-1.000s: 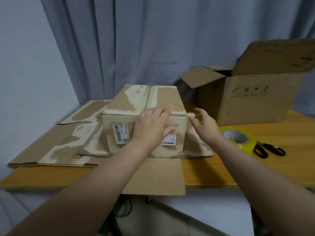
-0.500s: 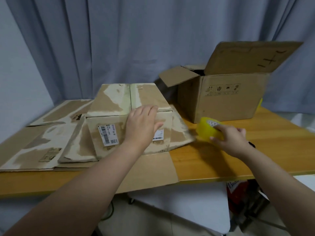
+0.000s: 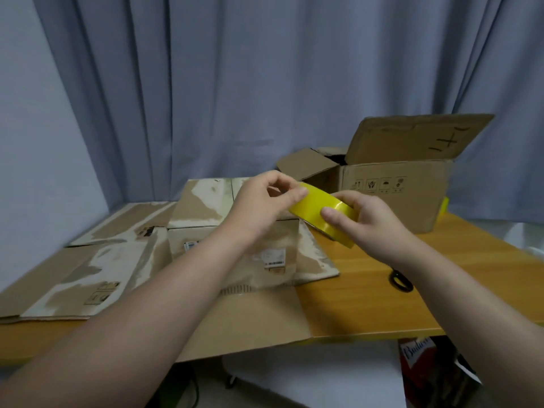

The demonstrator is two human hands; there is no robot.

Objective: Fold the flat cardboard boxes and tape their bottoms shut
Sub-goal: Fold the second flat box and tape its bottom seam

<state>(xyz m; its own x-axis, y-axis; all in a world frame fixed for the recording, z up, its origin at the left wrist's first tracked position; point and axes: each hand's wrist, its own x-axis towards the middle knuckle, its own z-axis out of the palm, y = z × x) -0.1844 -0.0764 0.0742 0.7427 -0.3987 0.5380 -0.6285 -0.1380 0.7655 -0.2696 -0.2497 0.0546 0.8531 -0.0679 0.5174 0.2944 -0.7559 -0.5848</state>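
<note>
Right hand (image 3: 371, 219) grips the yellow tape roll (image 3: 319, 209), thumb laid flat on the glossy outer band and fingers curled round behind it. The roll is held up off the table (image 3: 368, 295) at a tilt. Left hand (image 3: 262, 207) meets it from the other side. Its thumb and forefinger pinch at the roll's upper edge while the other fingers curl in loosely. Whether a loose tape end sits between those fingertips, I cannot tell.

Directly beneath both hands stands the cardboard box (image 3: 206, 201) being worked on. Its closed flaps face up, with a seam running away from the person. The surface is patchy with pale, torn-looking marks, and white labels show on the near wall below the left wrist. One long flap (image 3: 250, 319) lies open toward the person, under the left forearm, and sticks out past the table's near edge.

Out to the left of the left hand, flat cardboard sheets (image 3: 88, 275) lie overlapped on the tabletop. Just beyond the right hand sits an open box (image 3: 394, 195), its big lid flap raised and a row of handling symbols printed on its front. Below the right wrist, the black handles of a pair of scissors (image 3: 400, 279) rest on the wood, partly hidden by the arm. A grey-blue curtain (image 3: 235, 83) hangs behind everything. Under the table, beneath the right forearm, a red and white package (image 3: 418, 357) peeks out.
</note>
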